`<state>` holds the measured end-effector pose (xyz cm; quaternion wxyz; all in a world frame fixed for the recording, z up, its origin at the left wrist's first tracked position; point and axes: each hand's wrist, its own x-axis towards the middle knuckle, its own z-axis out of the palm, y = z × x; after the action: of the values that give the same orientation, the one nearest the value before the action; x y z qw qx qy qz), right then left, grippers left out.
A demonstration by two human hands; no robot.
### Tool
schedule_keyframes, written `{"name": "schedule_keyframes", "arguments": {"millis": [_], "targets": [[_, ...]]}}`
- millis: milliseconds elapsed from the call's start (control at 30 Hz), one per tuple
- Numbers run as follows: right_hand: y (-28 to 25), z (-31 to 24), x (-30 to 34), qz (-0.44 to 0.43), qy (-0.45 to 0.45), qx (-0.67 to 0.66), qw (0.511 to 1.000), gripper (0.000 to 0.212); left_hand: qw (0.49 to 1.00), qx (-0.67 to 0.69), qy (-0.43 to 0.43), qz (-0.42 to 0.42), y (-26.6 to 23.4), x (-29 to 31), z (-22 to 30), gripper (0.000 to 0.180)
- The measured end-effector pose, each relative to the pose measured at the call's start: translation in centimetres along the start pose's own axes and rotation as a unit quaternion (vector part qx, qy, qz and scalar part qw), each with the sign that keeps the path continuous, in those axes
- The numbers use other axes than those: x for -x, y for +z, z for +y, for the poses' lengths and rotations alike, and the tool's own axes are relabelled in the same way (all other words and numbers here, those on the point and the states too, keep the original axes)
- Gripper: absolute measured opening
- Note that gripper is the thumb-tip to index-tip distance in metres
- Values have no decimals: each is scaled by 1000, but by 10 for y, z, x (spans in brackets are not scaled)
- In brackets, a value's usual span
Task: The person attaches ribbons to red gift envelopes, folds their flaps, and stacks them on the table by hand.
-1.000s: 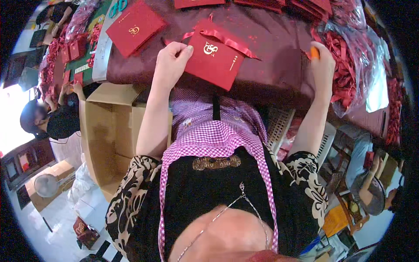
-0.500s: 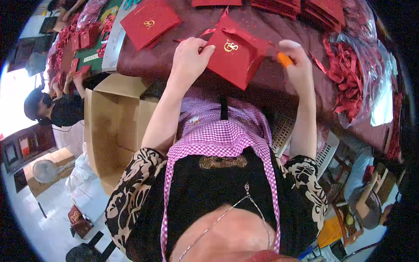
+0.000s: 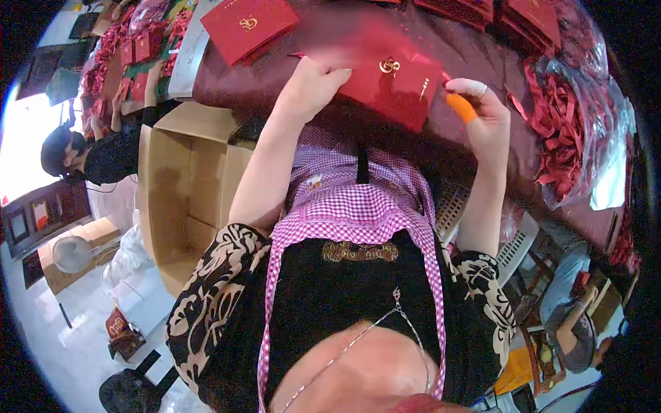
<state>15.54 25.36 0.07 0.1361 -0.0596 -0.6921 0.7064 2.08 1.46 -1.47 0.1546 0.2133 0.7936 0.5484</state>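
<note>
A flat red gift box or folder (image 3: pixel 392 93) with a gold emblem lies at an angle before me, close to the near edge of the table. My left hand (image 3: pixel 311 91) grips its left side, thumb pressed against the fingers. At its right corner my right hand (image 3: pixel 482 113) pinches a thin red ribbon (image 3: pixel 445 76) between the fingertips. An orange finger cover (image 3: pixel 460 107) is on the right thumb, and a white band wraps one finger. A blur hides the far part of the red piece and the fingertips of my left hand.
Another red folder (image 3: pixel 249 31) lies at the far left, and stacked red folders (image 3: pixel 527 27) stand far right. A plastic bag of red ribbons (image 3: pixel 561 131) rests at the right. An open cardboard box (image 3: pixel 186 199) stands left below the table. A co-worker (image 3: pixel 103 151) sits at the left.
The red piece has turned slightly and sits more to the right in the picture. My right hand has come closer to its right corner. The whole view has shifted a little.
</note>
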Motion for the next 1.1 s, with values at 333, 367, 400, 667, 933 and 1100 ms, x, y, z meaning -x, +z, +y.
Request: {"name": "schedule_keyframes", "arguments": {"millis": [333,367,400,667,933,1100], "targets": [[60,7,-4,-4,-272,325,906,21,991,84,-53,-87,0,10,31,33],[62,6,-5,-4,-271,325,906,21,992,59,-60,-96,-1,11,32,34],[64,7,-6,-1,-280,319,906,21,992,59,-60,-95,-1,11,32,34],[63,4,-12,2,-337,266,903,23,993,103,7,-50,6,12,23,29],[69,14,-11,24,-217,288,932,20,997,60,26,-32,9,15,32,26],[72,15,-13,39,-264,360,894,19,995,94,30,-33,10,16,36,24]]}}
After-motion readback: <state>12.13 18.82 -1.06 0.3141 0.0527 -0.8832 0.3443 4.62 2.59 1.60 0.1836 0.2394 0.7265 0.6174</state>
